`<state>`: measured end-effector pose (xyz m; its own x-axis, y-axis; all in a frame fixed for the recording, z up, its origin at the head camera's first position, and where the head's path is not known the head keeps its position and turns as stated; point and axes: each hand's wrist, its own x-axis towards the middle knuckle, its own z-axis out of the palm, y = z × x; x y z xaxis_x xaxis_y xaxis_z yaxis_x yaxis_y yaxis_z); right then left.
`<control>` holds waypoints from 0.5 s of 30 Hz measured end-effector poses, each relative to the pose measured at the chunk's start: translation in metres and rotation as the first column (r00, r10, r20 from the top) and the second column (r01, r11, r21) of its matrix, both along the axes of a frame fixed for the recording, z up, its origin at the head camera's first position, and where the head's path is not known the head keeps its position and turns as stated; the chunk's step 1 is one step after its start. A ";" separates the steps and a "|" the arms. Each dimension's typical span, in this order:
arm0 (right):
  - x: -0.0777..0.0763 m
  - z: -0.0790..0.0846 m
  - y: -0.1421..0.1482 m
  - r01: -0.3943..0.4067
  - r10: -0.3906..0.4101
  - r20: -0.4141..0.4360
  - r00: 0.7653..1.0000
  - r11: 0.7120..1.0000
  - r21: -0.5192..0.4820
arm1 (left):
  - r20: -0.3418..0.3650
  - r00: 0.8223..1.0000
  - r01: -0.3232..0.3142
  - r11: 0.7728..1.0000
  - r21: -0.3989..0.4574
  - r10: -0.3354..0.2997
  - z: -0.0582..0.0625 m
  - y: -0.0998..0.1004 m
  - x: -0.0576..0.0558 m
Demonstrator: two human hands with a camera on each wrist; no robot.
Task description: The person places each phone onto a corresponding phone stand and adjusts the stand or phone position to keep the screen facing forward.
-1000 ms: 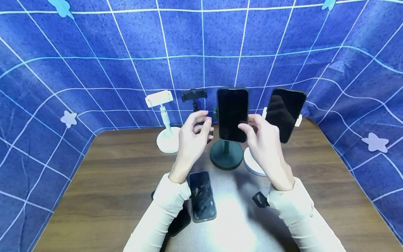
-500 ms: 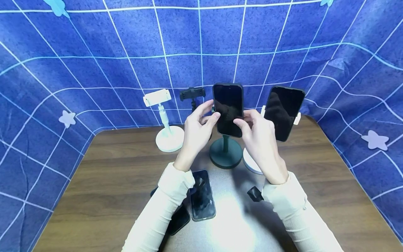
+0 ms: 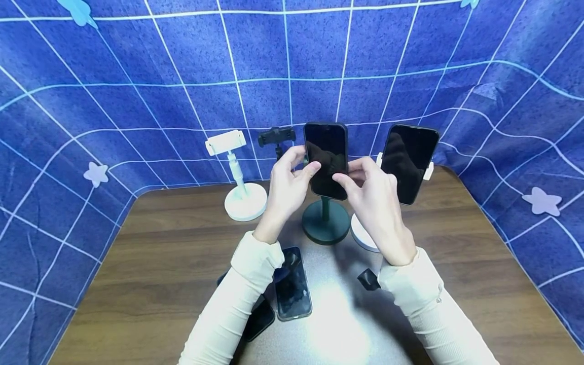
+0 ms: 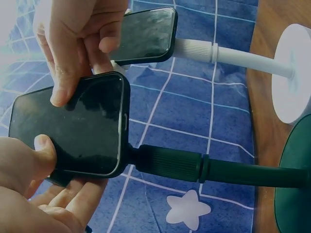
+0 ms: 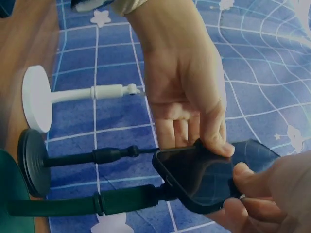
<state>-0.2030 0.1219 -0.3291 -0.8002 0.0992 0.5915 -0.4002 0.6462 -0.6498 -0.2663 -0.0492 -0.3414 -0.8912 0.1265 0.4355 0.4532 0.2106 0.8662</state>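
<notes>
Both hands hold an upright black phone (image 3: 326, 152) at the top of a dark green phone stand (image 3: 327, 223). My left hand (image 3: 287, 187) pinches its left edge, thumb on the screen and fingers behind. On the opposite edge, my right hand (image 3: 376, 203) pinches in the same way, thumb low on the glass. In the left wrist view, a green clamp end (image 4: 59, 178) shows past the phone's edge, between the left thumb and fingers. The rest of the clamp is hidden behind the phone. The stand's ribbed green neck (image 4: 170, 162) runs up to it.
A white stand (image 3: 365, 235) at right carries another phone (image 3: 409, 162). To the left are a phoneless white stand (image 3: 245, 202) and black stand (image 3: 277, 137). Phones (image 3: 293, 286) (image 3: 259, 319) lie near the left sleeve. A small black object (image 3: 368, 279) lies by the right cuff.
My left hand has come from beside the phone to pinch its left edge. The phone has shifted slightly left over the green stand. My right hand has kept its hold.
</notes>
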 end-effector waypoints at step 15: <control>-0.003 -0.003 0.002 -0.005 0.005 -0.057 0.998 1.000 0.008 | 0.070 0.997 0.013 1.000 0.021 -0.015 0.007 -0.001 0.002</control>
<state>-0.2056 0.1237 -0.3325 -0.7653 0.0907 0.6372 -0.4399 0.6489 -0.6208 -0.2642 -0.0501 -0.3344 -0.9178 0.1309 0.3748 0.3941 0.1865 0.8999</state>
